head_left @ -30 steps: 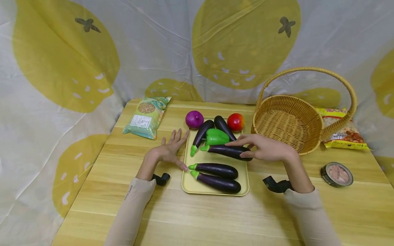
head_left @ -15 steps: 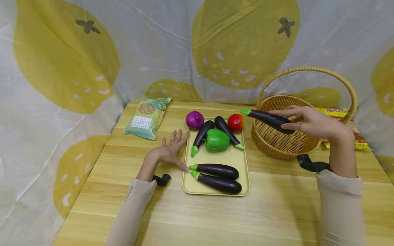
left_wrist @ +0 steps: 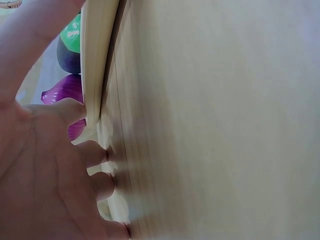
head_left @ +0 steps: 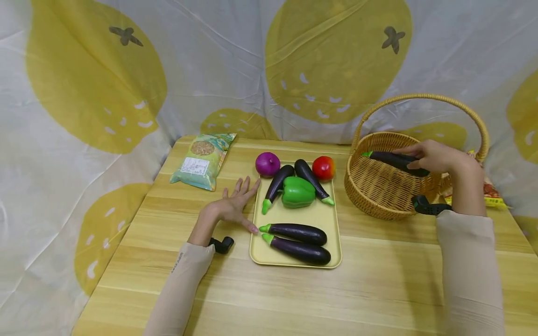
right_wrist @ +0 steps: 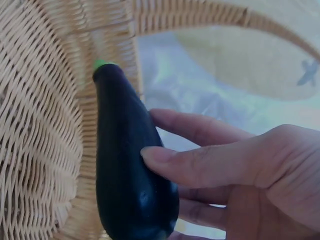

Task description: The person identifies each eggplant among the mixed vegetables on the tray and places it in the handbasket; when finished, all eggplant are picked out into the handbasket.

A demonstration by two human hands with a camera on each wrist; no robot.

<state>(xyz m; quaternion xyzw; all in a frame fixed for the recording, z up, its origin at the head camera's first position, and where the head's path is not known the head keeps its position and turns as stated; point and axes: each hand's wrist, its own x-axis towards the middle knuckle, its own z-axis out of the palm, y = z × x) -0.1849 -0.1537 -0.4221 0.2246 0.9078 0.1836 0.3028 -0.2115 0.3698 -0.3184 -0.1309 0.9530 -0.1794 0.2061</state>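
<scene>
My right hand (head_left: 441,157) pinches a dark eggplant (head_left: 395,161) by its thick end, over the wicker basket (head_left: 350,186). In the right wrist view the eggplant (right_wrist: 132,160) lies between thumb and fingers, its green stem toward the woven wall. My left hand (head_left: 230,207) is spread at the left edge of the yellow tray (head_left: 269,259), fingertips on the table and thumb at the rim. On the tray are a green bell pepper (head_left: 298,192), two eggplants at the back and two at the front. A purple onion (head_left: 267,164) and a red round fruit (head_left: 323,168) sit at its back corners.
A teal bag (head_left: 203,161) of grain lies at the back left. The basket's tall handle (head_left: 420,96) arches above its bowl. Behind the right forearm a yellow food packet (head_left: 496,200) shows partly. A lemon-print cloth (head_left: 235,70) hangs behind the table.
My right hand has lifted the eggplant off the tray and carried it right, then lowered it into the basket's opening. My left hand has stayed at the tray's edge.
</scene>
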